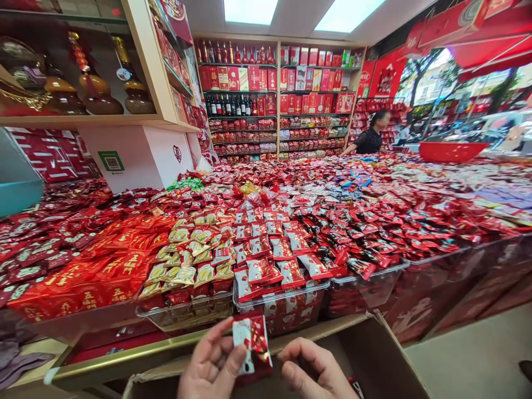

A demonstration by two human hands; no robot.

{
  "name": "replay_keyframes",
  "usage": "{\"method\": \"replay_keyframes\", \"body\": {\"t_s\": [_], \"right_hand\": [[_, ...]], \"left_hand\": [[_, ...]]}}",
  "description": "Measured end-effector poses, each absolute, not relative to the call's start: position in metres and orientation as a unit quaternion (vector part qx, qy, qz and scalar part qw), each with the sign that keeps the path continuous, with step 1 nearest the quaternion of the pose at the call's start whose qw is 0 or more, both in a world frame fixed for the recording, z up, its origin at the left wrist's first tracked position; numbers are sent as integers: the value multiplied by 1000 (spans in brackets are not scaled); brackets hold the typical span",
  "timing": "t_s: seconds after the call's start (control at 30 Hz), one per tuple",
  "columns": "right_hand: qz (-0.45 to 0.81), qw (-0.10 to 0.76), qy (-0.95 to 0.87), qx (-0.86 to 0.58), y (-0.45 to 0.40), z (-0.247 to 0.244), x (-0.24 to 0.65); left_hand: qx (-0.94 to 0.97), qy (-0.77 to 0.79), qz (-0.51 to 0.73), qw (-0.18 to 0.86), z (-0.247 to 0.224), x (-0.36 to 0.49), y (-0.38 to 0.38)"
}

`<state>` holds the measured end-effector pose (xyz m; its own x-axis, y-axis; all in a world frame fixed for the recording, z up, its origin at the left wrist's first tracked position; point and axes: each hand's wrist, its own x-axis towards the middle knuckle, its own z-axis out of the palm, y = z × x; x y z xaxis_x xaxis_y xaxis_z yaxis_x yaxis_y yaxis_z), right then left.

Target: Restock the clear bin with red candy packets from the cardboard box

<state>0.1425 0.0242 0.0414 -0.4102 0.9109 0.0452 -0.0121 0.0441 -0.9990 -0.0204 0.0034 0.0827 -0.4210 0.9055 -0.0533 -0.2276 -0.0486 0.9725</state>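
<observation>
Because the left grip (211,366) is closed on one side of the red-and-white packet (252,343), its front is uncovered above the carton (386,354), beside the half-open, seemingly empty right grip (318,371).

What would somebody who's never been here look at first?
Probably the huge spread of shiny, mostly red packets stretching right across the middle. Next, perhaps, the red-and-white packet in the left hand, up close above the open cardboard box. The big red basin stands out too, behind the packets on the right.
</observation>
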Motion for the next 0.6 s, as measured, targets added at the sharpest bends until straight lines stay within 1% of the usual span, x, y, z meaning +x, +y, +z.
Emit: {"method": "replay_keyframes", "body": {"t_s": [0.13, 0.23, 0.33, 0.43, 0.53, 0.6], "right_hand": [[465, 332, -697, -433, 30, 44, 151], [416, 316, -735, -433, 34, 47, 153], [354, 340, -779, -390, 38, 55, 156], [276, 386, -812, -340, 45, 71, 157], [164, 424, -831, -320, 56, 89, 152], [83, 426, -839, -329, 66, 99, 146]], "left_hand": [[371, 572, 651, 332, 106, -59, 38], [429, 605, 598, 303, 113, -77, 61], [469, 623, 549, 302, 114, -81, 77], [514, 634, 501, 289, 115, -78, 86], [566, 643, 443, 265, 120, -75, 89], [597, 657, 398, 233, 125, -72, 89]]}}
